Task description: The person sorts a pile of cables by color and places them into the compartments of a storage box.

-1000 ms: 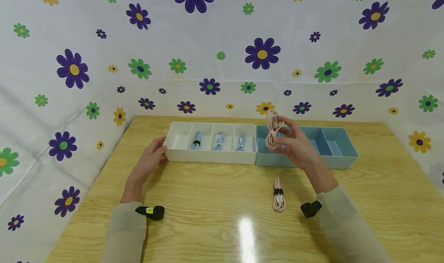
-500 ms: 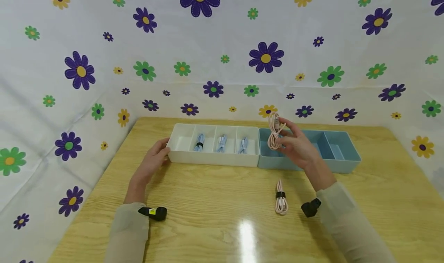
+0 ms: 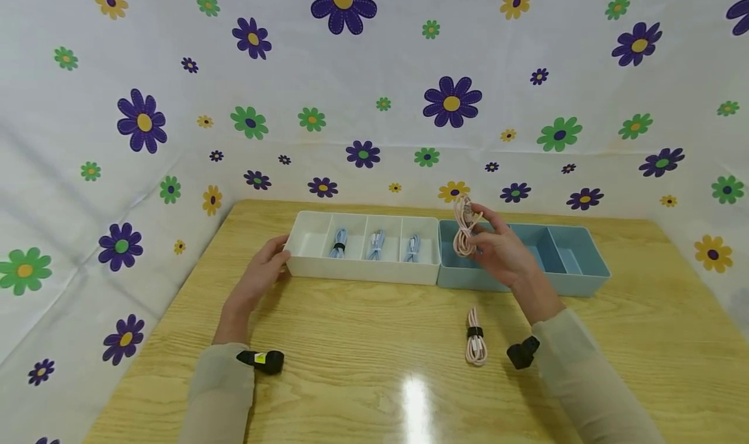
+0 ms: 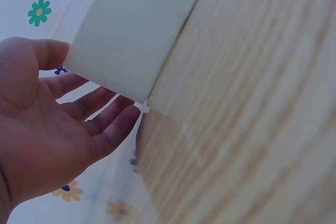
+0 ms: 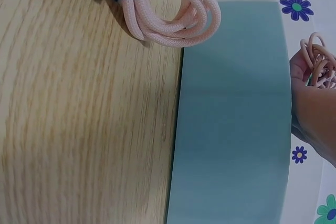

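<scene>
Up over the near-left compartment of the blue tray (image 3: 576, 280) we see the pink coiled cable (image 3: 463, 231), pinched between the thumb and fingertips of the right hand (image 3: 497, 254) and hanging clear of the tray floor. The right wrist view catches a few of its loops (image 5: 317, 62) at the edge of the picture, beside the tray's blue wall (image 5: 231, 129).

A second pink cable (image 3: 474, 341), bound with a dark strap, lies on the table (image 3: 351, 340) near the right wrist. Left of the blue tray, touching it, stands the white tray (image 3: 363, 272); three of its four compartments each hold a blue cable (image 3: 337, 242), and the leftmost shows nothing inside. Our left hand (image 3: 257, 281) rests with its fingers spread and relaxed against that tray's left end, as the left wrist view confirms (image 4: 47, 129).

As we judge it, the loops in the right hand carry no visible strap, so the coil could spring apart or snag on the tray rim if let go carelessly. A knock from the right forearm could also push the strapped cable away.

We can read no brand, label or writing anywhere; the yellow mark on the left wrist device (image 3: 261, 359) is too small to make out.
</scene>
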Demonstrator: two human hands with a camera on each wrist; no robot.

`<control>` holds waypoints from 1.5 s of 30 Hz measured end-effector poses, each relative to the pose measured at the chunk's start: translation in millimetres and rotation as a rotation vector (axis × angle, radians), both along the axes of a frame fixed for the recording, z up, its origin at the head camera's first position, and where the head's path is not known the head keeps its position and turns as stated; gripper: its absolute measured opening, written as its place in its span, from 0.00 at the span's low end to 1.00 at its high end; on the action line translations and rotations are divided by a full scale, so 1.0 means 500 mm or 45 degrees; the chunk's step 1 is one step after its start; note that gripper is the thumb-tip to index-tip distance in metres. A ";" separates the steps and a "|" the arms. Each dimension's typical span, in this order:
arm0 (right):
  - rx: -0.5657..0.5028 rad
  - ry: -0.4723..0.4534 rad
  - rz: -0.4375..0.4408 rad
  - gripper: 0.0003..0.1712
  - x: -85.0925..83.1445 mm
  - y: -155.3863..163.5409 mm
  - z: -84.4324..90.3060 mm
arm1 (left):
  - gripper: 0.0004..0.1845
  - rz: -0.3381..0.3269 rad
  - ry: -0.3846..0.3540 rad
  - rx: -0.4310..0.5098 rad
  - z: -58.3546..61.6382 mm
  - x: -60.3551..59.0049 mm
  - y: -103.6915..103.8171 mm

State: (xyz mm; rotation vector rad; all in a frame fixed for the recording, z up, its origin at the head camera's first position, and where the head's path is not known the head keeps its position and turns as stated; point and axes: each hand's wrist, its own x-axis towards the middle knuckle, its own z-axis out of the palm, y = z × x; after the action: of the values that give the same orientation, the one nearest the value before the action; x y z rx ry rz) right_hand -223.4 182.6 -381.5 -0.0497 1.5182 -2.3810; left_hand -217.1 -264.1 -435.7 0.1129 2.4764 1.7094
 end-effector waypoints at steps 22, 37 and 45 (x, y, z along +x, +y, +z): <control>0.427 0.073 0.092 0.39 -0.011 -0.011 -0.005 | 0.28 0.007 -0.056 -0.011 -0.003 -0.007 -0.001; 0.540 -0.050 0.114 0.42 -0.027 -0.027 0.011 | 0.29 -0.008 -0.021 -0.008 0.006 0.001 0.002; 0.523 -0.173 0.069 0.44 -0.032 -0.047 0.003 | 0.29 0.006 -0.026 -0.022 0.002 0.000 0.000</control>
State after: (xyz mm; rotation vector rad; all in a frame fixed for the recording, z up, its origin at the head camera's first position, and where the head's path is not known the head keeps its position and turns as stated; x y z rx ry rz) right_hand -239.6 159.1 -379.8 0.1583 1.8758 -1.9438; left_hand -216.9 -264.3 -435.0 0.0876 2.4781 1.6815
